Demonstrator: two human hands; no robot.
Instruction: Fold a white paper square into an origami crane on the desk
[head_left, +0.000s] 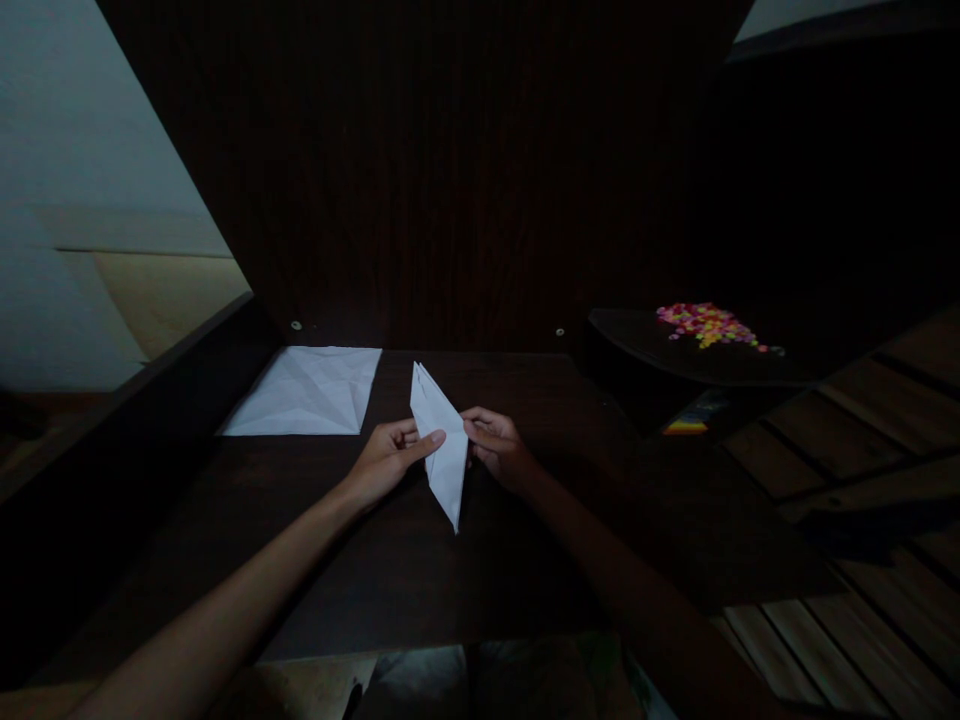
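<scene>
Paper (451,456), folded, is gripped by left hand (386,455) and right hand (501,448); both are partly hidden behind it

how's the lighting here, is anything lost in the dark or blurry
Head view: dim overall, with the folded paper and flat sheet standing out pale; head view: upper right sunk in near-black, detail lost; head view: right hand darker than left hand; head view: colourful pile too soft to make out each piece.
</scene>
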